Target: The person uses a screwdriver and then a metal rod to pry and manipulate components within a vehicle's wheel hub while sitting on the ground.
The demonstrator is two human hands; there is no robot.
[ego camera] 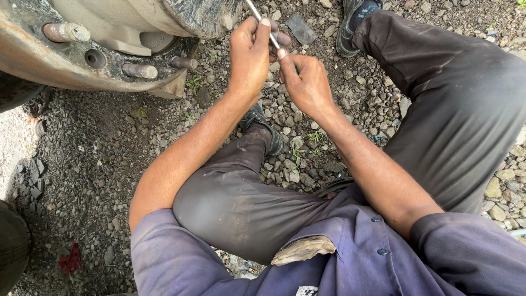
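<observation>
I squat on gravel and hold a thin silver metal rod [262, 23] in both hands. My left hand [249, 55] grips it with thumb and fingers near the top centre. My right hand [304, 79] pinches its lower end just beside the left. The rod slants up and left toward a rusty wheel hub [49, 60] at the top left, which carries threaded studs [66, 33]. The rod's upper end leaves the picture.
Loose stones and dark dirt [98, 164] cover the ground. My knees [230, 203] in grey trousers and my black shoes [350, 27] frame the hands. A flat dark scrap [301, 27] lies by the rod. A red scrap [70, 259] lies at the lower left.
</observation>
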